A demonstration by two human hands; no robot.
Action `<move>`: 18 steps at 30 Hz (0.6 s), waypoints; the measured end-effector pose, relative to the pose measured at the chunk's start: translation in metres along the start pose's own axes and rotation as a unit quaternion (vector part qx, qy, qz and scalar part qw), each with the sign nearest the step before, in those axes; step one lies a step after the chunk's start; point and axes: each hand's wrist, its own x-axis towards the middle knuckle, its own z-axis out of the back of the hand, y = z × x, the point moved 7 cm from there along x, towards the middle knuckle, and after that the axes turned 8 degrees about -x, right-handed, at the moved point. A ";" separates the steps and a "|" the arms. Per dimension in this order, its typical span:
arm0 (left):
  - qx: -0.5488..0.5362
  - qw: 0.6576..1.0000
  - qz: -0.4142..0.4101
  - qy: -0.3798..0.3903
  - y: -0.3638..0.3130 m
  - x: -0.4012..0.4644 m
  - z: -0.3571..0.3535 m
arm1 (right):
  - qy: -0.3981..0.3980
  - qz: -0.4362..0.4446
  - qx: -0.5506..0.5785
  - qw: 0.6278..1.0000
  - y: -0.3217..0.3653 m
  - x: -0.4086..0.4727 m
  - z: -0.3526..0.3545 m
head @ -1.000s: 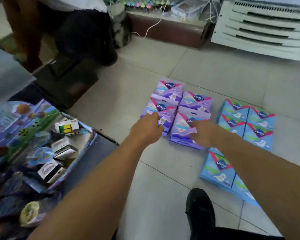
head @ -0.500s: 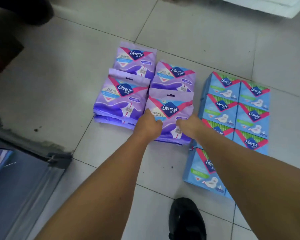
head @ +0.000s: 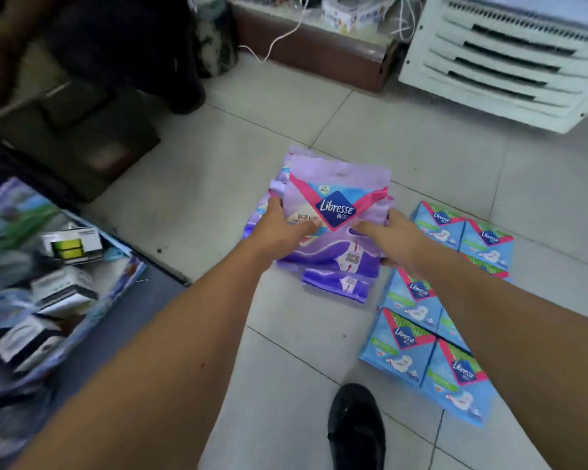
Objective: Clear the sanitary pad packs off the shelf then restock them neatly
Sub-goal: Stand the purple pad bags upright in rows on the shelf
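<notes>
A stack of purple Libresse pad packs point(head: 336, 198) is lifted off the tiled floor, tilted toward me. My left hand point(head: 282, 228) grips the stack's left side, thumb on top. My right hand point(head: 384, 237) grips its right side. More purple packs point(head: 336, 286) show under and behind the top one; whether they rest on the floor I cannot tell. Several blue Libresse packs point(head: 435, 334) lie flat in rows on the floor to the right, partly hidden by my right forearm.
A low shelf point(head: 123, 283) at the left holds small boxes point(head: 72, 244) and colourful packs. My black shoe point(head: 355, 425) stands on the tiles below. A white louvred unit point(head: 503, 59) and a brown counter base point(head: 313, 52) are at the back; a dark stool point(head: 82, 137) is at the far left.
Both hands have gathered the purple packs from the floor into one stack and raised it. The camera has tilted back up, bringing the shelf at the left into view again.
</notes>
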 end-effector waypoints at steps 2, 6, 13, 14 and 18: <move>0.013 0.998 -0.030 -0.059 -0.032 -0.044 0.044 | 0.023 0.058 -0.010 0.998 0.046 -0.035 -0.001; 0.052 0.980 -0.075 -0.178 -0.084 -0.147 0.142 | 0.098 0.186 -0.016 0.978 0.140 -0.113 -0.032; 0.075 0.926 -0.120 -0.349 -0.124 -0.360 0.298 | 0.181 0.361 -0.004 0.915 0.275 -0.279 -0.119; 0.069 0.921 -0.124 -0.364 -0.123 -0.387 0.314 | 0.192 0.381 -0.004 0.905 0.288 -0.304 -0.132; 0.018 0.898 -0.133 -0.418 -0.099 -0.479 0.377 | 0.240 0.452 -0.043 0.858 0.329 -0.393 -0.195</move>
